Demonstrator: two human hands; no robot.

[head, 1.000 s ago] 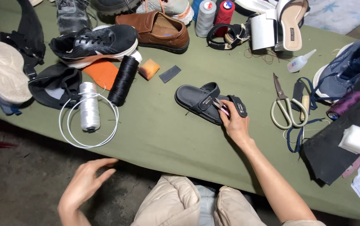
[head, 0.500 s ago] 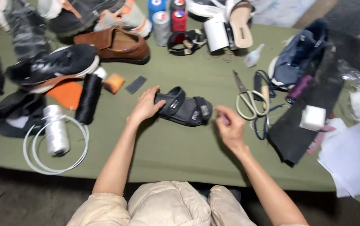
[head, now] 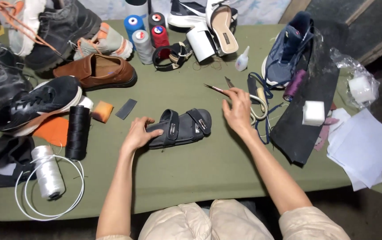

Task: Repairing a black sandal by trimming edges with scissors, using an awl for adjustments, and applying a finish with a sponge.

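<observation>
A small black sandal (head: 182, 128) with two straps lies on the olive-green table cloth (head: 200, 173). My left hand (head: 138, 133) grips the sandal's heel end. To the sandal's right, my right hand (head: 237, 109) holds a thin pointed tool (head: 215, 88) with a reddish handle, its tip pointing left above the table. Scissors (head: 255, 102) with pale handles lie just under and right of that hand.
Shoes crowd the left and back: a black sneaker (head: 31, 106), a brown leather shoe (head: 95, 71), a blue sneaker (head: 288, 49). Thread spools (head: 144, 38) stand at the back, a black spool (head: 77, 131) and white spool (head: 46, 171) at left. Black sheet (head: 306, 111), white block (head: 314, 112) and papers (head: 362, 146) lie right.
My left hand came up from my lap and took hold of the sandal. My right hand left the sandal, moved right and picked up the pointed tool.
</observation>
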